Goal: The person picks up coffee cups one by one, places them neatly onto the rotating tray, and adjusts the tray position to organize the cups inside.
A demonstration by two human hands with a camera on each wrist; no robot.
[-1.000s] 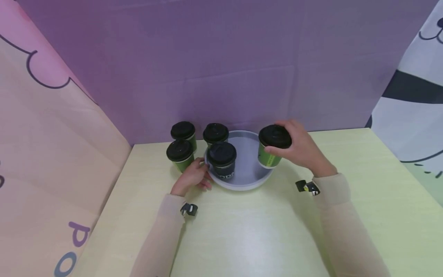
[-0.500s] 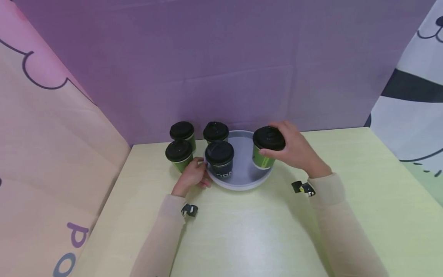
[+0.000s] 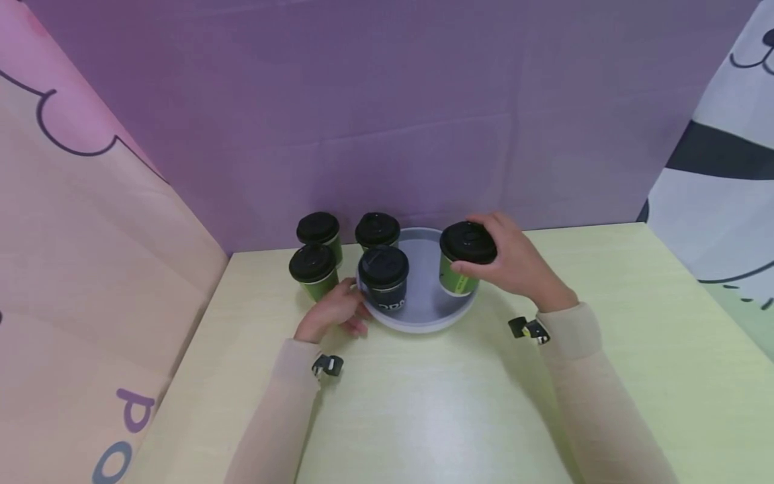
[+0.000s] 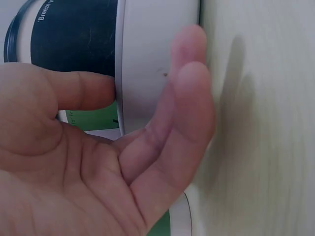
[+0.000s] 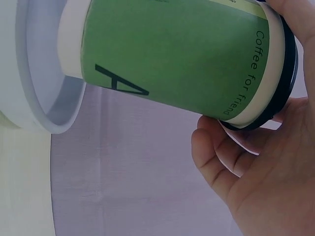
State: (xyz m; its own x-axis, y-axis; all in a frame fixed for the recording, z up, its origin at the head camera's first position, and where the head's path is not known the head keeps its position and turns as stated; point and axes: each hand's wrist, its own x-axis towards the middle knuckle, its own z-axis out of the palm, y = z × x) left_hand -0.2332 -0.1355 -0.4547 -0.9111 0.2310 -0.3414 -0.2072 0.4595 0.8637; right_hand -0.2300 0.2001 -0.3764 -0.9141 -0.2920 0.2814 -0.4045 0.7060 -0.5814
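My right hand (image 3: 514,259) grips a green paper coffee cup (image 3: 456,279) round its black lid, thumb in front and fingers behind. The cup is at the right side of a round grey tray (image 3: 423,327); in the right wrist view its white base (image 5: 71,42) overlaps the tray's rim (image 5: 61,125). At the tray's left edge, my left hand (image 3: 332,310) holds the rim, thumb (image 4: 88,91) at the top edge and fingers (image 4: 189,108) along the outer wall. A dark blue lidded cup (image 3: 387,294) stands in the tray, with another black-lidded cup (image 3: 377,230) behind it.
Two more green cups with black lids, one farther back (image 3: 319,228) and one nearer (image 3: 314,264), stand on the pale table (image 3: 411,417) left of the tray. A purple cloth wall (image 3: 423,121) rises behind the table, with printed panels on both sides.
My right hand has moved the green cup slightly left and down in the head view, over the tray's right side. My left hand has stayed at the tray's rim.
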